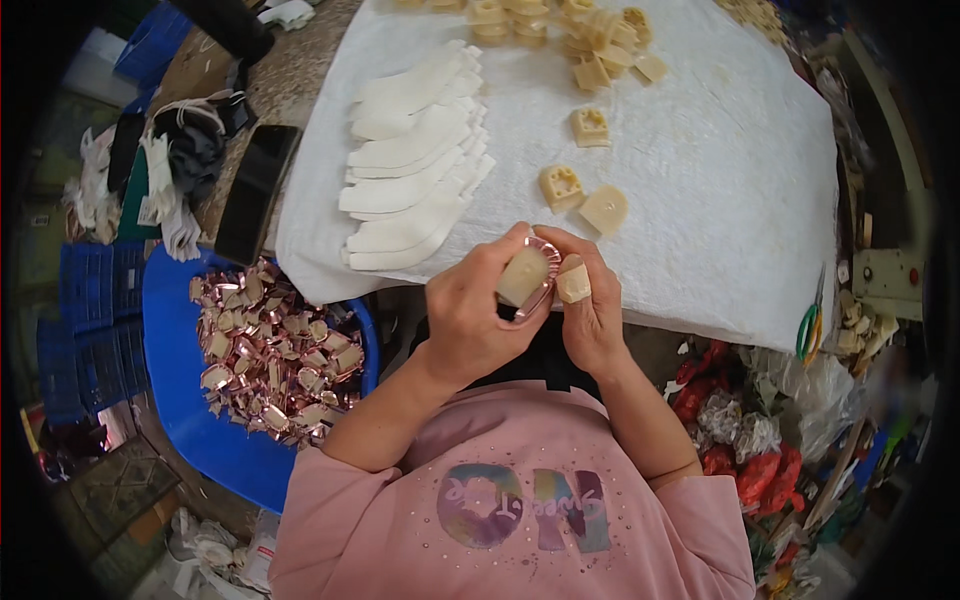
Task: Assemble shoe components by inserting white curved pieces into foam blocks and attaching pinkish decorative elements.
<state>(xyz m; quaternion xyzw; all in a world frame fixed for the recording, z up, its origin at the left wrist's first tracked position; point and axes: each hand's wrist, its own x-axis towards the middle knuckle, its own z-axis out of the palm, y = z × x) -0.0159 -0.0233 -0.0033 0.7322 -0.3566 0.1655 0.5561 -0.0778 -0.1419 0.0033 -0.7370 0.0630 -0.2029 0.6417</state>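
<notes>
Over the near edge of the table, my left hand (475, 305) is closed round a cream shoe-heel block (522, 277). A shiny pink metallic strip (551, 262) curves round the block's right side. My right hand (594, 305) is closed too, its fingers against the strip's far end; its thumb bears a beige covering (574, 281). Just beyond my hands lie a loose cream heel block (604, 210) and a hollow-sided one (561, 188). Another hollow block (590, 127) sits farther back. White curved strips (415, 185) are laid overlapping in a column on the left.
A white cloth (720, 200) covers the table, with a pile of cream blocks (605, 40) at the back. On the left are a phone (257, 195) and a blue tub (215, 440) full of pink-wrapped pieces. Green-handled scissors (808, 330) hang at the right edge, above bagged scraps (770, 475).
</notes>
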